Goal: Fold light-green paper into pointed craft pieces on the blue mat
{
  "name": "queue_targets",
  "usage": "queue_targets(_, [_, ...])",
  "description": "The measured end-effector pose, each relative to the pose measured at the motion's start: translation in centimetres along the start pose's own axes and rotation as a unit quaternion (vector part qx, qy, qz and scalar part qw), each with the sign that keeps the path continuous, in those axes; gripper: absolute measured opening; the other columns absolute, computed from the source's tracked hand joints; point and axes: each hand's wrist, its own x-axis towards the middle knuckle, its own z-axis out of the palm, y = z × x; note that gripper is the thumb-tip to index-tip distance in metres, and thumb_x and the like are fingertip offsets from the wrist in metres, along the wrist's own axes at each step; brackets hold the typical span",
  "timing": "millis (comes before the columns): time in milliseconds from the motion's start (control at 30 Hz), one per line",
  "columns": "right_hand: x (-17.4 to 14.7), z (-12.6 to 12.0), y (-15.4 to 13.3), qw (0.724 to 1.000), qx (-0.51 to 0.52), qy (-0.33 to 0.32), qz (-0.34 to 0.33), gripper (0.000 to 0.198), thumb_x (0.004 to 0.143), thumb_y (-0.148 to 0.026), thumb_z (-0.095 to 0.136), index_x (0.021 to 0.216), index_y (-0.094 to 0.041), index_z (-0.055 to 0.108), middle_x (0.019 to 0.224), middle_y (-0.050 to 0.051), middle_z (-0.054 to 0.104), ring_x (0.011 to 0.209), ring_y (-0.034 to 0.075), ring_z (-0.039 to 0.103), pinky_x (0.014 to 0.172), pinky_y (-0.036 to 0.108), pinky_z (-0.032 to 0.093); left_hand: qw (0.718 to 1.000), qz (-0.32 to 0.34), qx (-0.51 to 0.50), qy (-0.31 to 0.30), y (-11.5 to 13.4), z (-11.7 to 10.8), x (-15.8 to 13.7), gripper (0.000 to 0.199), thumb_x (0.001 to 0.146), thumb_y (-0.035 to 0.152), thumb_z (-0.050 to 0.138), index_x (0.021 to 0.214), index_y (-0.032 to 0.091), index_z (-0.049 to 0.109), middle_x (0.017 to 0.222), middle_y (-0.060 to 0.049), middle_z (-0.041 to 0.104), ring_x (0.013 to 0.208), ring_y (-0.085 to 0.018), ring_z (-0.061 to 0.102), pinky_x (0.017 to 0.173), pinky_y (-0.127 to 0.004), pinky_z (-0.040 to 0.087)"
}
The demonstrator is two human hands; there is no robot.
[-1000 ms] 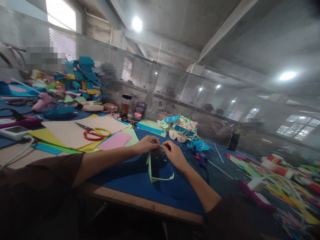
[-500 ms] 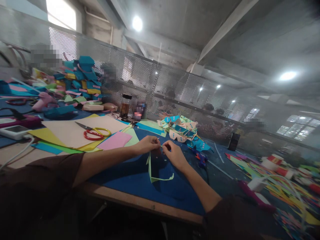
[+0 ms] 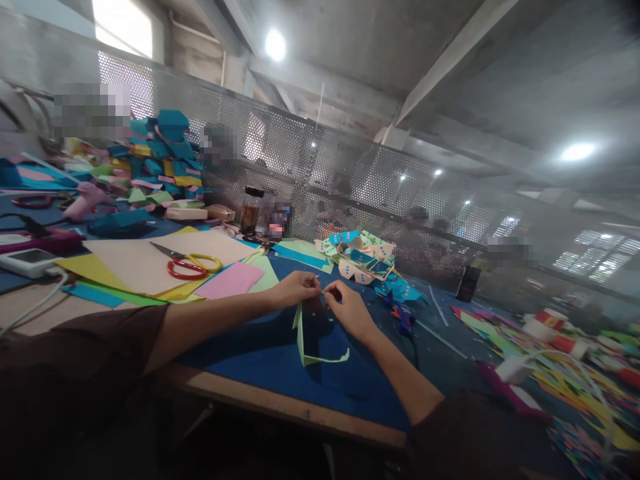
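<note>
On the far left is a big heap of blue paper shapes (image 3: pixel 173 160). Nearer, a white box (image 3: pixel 30 263) has a cord plugged in. Next, going right, a peach sheet (image 3: pixel 125 260) lies on yellow paper (image 3: pixel 83 272). Scissors (image 3: pixel 184 258) lie on top, blades pointing far left, beside a pink sheet (image 3: pixel 231 280). A jar (image 3: pixel 250 217) stands at the far side.

In the middle is the left hand (image 3: pixel 297 291). Its fingers are pinched shut on the top of a light green paper strip (image 3: pixel 301 341). The strip hangs below the hands. Its long part runs down from the left hand toward the near edge of the blue table (image 3: pixel 350 397). Then it bends and goes right, and its curly end is on the near side of the right hand (image 3: pixel 345 303). So the left hand is closer to the top part. The right hand's thumb and finger come up close to the left fingertips, with a tiny green bit between. I cannot tell if they grip it.

Farther off is a pile of dotted paper shapes (image 3: pixel 367 263). To the right are a blue tool (image 3: pixel 404 320), a black phone (image 3: pixel 467 283) and many colored paper strips (image 3: pixel 555 377).
</note>
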Motion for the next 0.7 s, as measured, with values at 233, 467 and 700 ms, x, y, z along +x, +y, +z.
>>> queue_targets(233, [0.00,-0.03,-0.09,1.000,-0.012,0.004,0.001,0.013,0.087,-0.029,0.050,0.086,-0.021,0.060,0.075,0.001,0.068,0.072,0.019,0.065,0.069,0.029,0.046,1.000,0.003,0.006,0.007,-0.37,-0.07,0.23,0.012,0.078,0.023,0.065,0.079,0.015,0.055,0.063,-0.005,0.073,0.054,-0.018,0.069,0.059,-0.030,0.054])
queue_targets(467, [0.05,0.09,0.22,1.000,-0.020,0.004,0.003,0.013,0.087,-0.028,0.050,0.087,-0.021,0.060,0.075,0.002,0.068,0.072,0.019,0.065,0.070,0.028,0.046,1.000,0.008,0.015,0.004,-0.33,-0.08,0.24,0.015,0.076,0.025,0.067,0.080,0.014,0.057,0.063,-0.004,0.073,0.055,-0.018,0.069,0.057,-0.028,0.053])
queue_targets(700, [-0.02,0.06,0.18,1.000,-0.023,0.002,0.007,0.013,0.087,-0.029,0.050,0.087,-0.021,0.061,0.075,0.001,0.068,0.072,0.019,0.064,0.070,0.028,0.046,1.000,0.006,0.008,0.003,-0.07,-0.06,0.01,0.017,0.076,0.026,0.069,0.079,0.015,0.057,0.064,-0.004,0.073,0.055,-0.017,0.070,0.057,-0.026,0.052])
